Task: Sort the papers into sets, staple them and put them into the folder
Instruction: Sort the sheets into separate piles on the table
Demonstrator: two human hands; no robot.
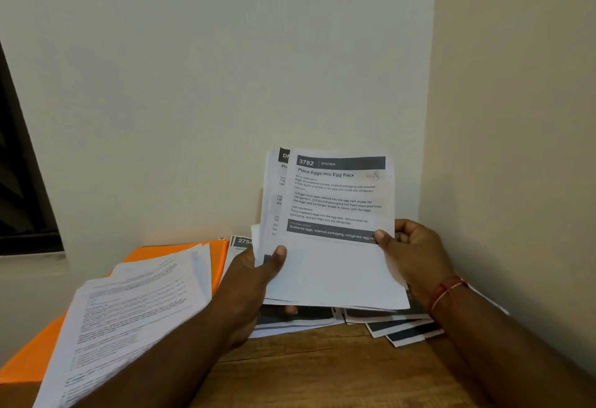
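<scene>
Holding a stack [335, 262] of printed papers upright above the surface [322, 369], both hands appear in the head view, the only one given. The left hand [254, 278] grips the stack at its lower left edge, thumb pressed on the front and fingers curled behind; one fingertip shows under the bottom edge. The right hand [412, 256] pinches the right edge, thumb on the front sheet and fingers folded behind. A red thread [448, 291] circles the right wrist.

The front sheet [338, 194] has a dark header reading "3782 KITCHEN" and the title "Place Eggs into Egg Rack". Behind it, further sheets are fanned out to the left, and one shows part of another dark header.

An orange folder [29, 359] lies flat on the left of the surface, reaching back to the wall [225, 69]. A loose pile [135, 311] of text pages rests on it, askew. Just beyond the left hand, a page marked "2754" [242, 242] lies at the folder's far end. More sheets [400, 330] with dark bands lie spread on the wood below the held stack. A dark window [19, 181] sits at the far left.
</scene>
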